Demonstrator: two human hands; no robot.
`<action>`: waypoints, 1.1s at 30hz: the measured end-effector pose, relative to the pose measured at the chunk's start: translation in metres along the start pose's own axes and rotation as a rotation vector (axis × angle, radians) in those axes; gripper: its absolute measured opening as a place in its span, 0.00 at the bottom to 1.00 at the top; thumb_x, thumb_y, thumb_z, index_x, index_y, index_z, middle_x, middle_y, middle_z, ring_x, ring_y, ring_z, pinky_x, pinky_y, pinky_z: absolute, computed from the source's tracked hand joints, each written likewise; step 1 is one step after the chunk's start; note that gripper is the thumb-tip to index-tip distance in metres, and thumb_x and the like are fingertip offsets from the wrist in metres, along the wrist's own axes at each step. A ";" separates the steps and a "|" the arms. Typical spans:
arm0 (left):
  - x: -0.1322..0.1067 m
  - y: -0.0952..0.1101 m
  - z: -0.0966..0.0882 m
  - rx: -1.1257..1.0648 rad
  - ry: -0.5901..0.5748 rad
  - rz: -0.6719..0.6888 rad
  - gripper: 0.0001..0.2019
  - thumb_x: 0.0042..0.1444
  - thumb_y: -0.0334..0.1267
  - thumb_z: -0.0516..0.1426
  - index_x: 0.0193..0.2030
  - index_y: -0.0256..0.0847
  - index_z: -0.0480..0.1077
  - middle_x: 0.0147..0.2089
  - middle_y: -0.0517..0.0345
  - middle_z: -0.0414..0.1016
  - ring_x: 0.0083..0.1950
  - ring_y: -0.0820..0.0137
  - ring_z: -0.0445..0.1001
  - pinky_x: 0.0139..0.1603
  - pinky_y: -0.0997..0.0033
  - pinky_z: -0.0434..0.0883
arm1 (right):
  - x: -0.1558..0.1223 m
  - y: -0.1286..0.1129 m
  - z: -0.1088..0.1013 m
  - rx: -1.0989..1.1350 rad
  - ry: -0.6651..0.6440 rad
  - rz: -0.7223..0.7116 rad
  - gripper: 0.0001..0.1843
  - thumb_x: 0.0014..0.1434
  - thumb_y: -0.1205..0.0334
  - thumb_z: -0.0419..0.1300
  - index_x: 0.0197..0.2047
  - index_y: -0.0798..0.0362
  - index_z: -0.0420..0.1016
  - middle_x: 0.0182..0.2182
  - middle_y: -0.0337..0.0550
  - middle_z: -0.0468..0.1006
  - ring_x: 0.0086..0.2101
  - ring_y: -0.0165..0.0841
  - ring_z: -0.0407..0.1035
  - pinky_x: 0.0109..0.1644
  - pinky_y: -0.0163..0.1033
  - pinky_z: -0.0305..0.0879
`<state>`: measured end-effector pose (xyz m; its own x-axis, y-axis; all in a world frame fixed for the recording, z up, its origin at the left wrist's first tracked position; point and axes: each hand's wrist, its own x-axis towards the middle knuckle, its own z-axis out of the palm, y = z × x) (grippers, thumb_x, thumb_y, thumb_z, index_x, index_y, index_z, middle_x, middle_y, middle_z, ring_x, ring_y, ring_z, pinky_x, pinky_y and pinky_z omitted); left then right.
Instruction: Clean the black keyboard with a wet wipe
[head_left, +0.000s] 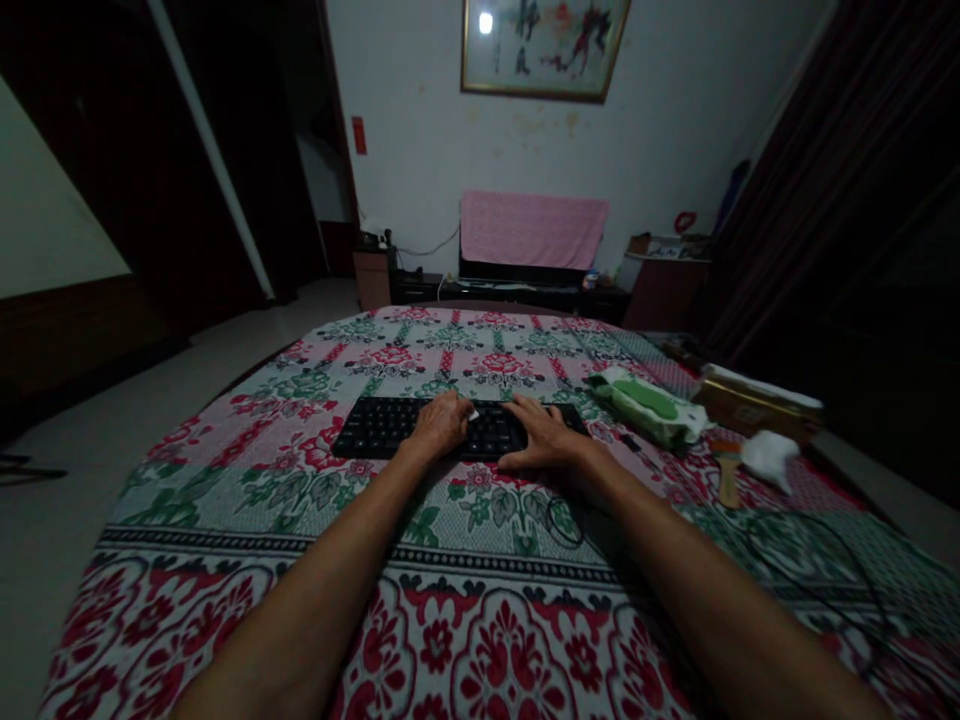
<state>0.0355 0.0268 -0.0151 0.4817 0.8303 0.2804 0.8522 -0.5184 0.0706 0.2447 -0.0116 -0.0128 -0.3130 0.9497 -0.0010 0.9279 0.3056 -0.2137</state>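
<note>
A black keyboard (382, 428) lies on the flowered tablecloth in front of me. My left hand (441, 424) is over its middle, fingers curled and pressed together. A bit of a white wipe (473, 414) pokes out at the fingertips; most of it is hidden by the hand. On the keyboard's right part rests my right hand (546, 436), thumb and fingers spread, steadying it with no grasp visible. Nearest to that hand is a green and white pack of wet wipes (649, 405) with a green lid.
A brush (727, 474) with a wooden handle, a crumpled white tissue (771, 458) and a golden box (757, 402) lie at the right. A thin black cable (832, 540) loops across the tablecloth (480, 650). Beyond the table, a pink cloth (532, 230) covers a screen.
</note>
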 end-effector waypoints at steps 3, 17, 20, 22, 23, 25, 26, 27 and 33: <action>0.001 -0.001 0.001 0.001 0.008 0.002 0.14 0.57 0.34 0.45 0.45 0.44 0.69 0.39 0.54 0.66 0.43 0.68 0.67 0.42 0.71 0.65 | 0.007 -0.002 -0.002 -0.037 -0.070 -0.022 0.57 0.34 0.38 0.62 0.63 0.50 0.43 0.63 0.55 0.39 0.60 0.51 0.32 0.57 0.65 0.29; 0.002 0.002 0.002 0.040 0.010 0.021 0.14 0.57 0.34 0.45 0.44 0.44 0.68 0.38 0.53 0.65 0.41 0.67 0.67 0.39 0.71 0.65 | 0.027 -0.003 -0.011 -0.044 -0.186 -0.074 0.62 0.30 0.38 0.64 0.64 0.45 0.39 0.62 0.52 0.43 0.59 0.51 0.37 0.57 0.63 0.35; 0.002 0.004 0.001 0.067 0.025 0.020 0.14 0.57 0.34 0.45 0.43 0.44 0.69 0.37 0.53 0.65 0.40 0.66 0.67 0.37 0.71 0.65 | 0.026 -0.002 -0.011 -0.033 -0.166 -0.099 0.61 0.29 0.38 0.64 0.63 0.46 0.41 0.61 0.52 0.46 0.59 0.51 0.39 0.57 0.63 0.38; 0.001 0.006 0.000 0.071 0.025 0.022 0.14 0.56 0.34 0.45 0.43 0.44 0.69 0.37 0.53 0.65 0.40 0.66 0.67 0.36 0.71 0.65 | 0.024 0.000 -0.010 -0.025 -0.154 -0.112 0.62 0.29 0.37 0.64 0.63 0.47 0.42 0.60 0.52 0.47 0.58 0.52 0.39 0.57 0.63 0.38; 0.001 0.007 0.000 0.068 0.020 0.028 0.14 0.56 0.34 0.45 0.43 0.44 0.69 0.37 0.53 0.65 0.40 0.66 0.67 0.36 0.71 0.65 | 0.022 0.001 -0.010 -0.023 -0.149 -0.117 0.61 0.29 0.37 0.64 0.63 0.47 0.42 0.60 0.52 0.47 0.58 0.52 0.39 0.57 0.62 0.38; 0.000 0.011 -0.002 0.054 0.004 0.049 0.14 0.56 0.34 0.45 0.43 0.44 0.69 0.37 0.53 0.65 0.40 0.66 0.67 0.36 0.71 0.64 | 0.016 0.004 -0.011 -0.019 -0.147 -0.114 0.61 0.29 0.37 0.64 0.63 0.46 0.42 0.60 0.52 0.47 0.58 0.51 0.40 0.58 0.61 0.38; -0.001 0.013 -0.004 0.044 -0.008 0.064 0.13 0.56 0.34 0.46 0.43 0.43 0.69 0.37 0.53 0.66 0.40 0.66 0.67 0.37 0.71 0.64 | 0.012 0.005 -0.012 -0.016 -0.151 -0.109 0.61 0.28 0.37 0.64 0.63 0.46 0.43 0.60 0.51 0.46 0.58 0.51 0.40 0.58 0.60 0.37; -0.001 0.016 -0.005 0.034 -0.025 0.081 0.13 0.56 0.34 0.46 0.43 0.43 0.69 0.37 0.53 0.66 0.40 0.67 0.67 0.37 0.71 0.64 | 0.007 0.007 -0.013 -0.011 -0.159 -0.102 0.61 0.28 0.37 0.64 0.63 0.46 0.43 0.61 0.51 0.46 0.58 0.51 0.40 0.58 0.59 0.37; -0.005 0.036 -0.009 0.004 -0.067 0.180 0.13 0.56 0.35 0.46 0.43 0.43 0.69 0.36 0.53 0.67 0.39 0.66 0.68 0.37 0.70 0.64 | -0.023 0.014 -0.023 0.005 -0.196 -0.100 0.61 0.29 0.37 0.64 0.63 0.48 0.43 0.62 0.51 0.44 0.59 0.50 0.37 0.59 0.57 0.37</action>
<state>0.0617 0.0019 -0.0055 0.6387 0.7361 0.2241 0.7520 -0.6589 0.0211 0.2696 -0.0279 0.0064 -0.4376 0.8830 -0.1696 0.8892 0.3970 -0.2273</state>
